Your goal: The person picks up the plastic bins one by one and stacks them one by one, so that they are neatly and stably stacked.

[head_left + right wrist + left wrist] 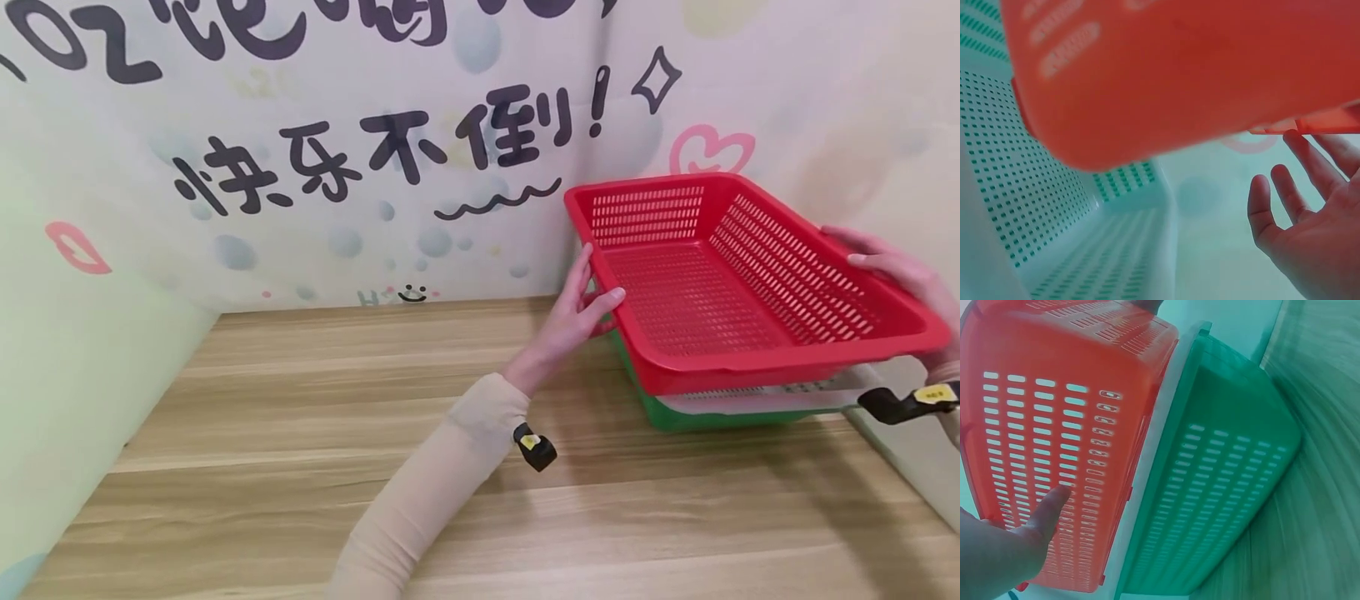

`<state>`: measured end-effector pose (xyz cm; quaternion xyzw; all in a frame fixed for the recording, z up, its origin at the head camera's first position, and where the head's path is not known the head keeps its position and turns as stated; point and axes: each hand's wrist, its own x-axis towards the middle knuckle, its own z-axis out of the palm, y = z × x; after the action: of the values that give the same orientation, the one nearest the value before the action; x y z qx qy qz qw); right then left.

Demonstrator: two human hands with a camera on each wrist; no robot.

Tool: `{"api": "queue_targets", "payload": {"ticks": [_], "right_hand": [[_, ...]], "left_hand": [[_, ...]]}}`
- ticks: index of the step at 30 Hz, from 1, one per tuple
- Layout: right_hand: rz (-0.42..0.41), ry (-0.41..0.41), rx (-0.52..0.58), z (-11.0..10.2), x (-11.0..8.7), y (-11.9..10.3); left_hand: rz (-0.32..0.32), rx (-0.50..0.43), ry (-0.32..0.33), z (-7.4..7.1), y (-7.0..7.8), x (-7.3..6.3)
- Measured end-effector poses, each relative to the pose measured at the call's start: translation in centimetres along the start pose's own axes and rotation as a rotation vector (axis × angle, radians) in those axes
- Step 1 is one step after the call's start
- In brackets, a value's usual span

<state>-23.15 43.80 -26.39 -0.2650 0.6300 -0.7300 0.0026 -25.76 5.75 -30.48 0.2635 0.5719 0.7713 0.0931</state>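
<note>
A red slotted plastic basket [697,292] is held tilted at the right, its open top facing up. My left hand [573,317] grips its left rim, thumb over the edge; in the left wrist view one finger lies against the slotted outer wall. Across from it, my right hand [900,271] holds the right rim, and the right wrist view shows its fingers spread beneath that edge. Below sits a white perforated basket [1054,175] nested in a green basket [1235,406]. The red one hangs over the white one, a gap showing between them at the right.
The baskets are at the right of a wood-grain table [300,433]. Behind stands a wall sheet [315,258] with black lettering and coloured drawings; a pale green wall [75,350] bounds the left. Each wrist carries a small black camera strap mount [535,447].
</note>
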Motion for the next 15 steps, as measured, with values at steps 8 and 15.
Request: {"api": "queue_targets", "payload": {"ticks": [8,15], "right_hand": [[-0.444,-0.168,-0.464,-1.2,-0.3,0.2],[-0.46,-0.21,-0.404,-2.3,-0.3,0.8]], "left_hand": [[0.019,-0.01,0.004,1.1,-0.9,0.8],[0.019,-0.018,-0.006,1.7,-2.0,1.1]]}}
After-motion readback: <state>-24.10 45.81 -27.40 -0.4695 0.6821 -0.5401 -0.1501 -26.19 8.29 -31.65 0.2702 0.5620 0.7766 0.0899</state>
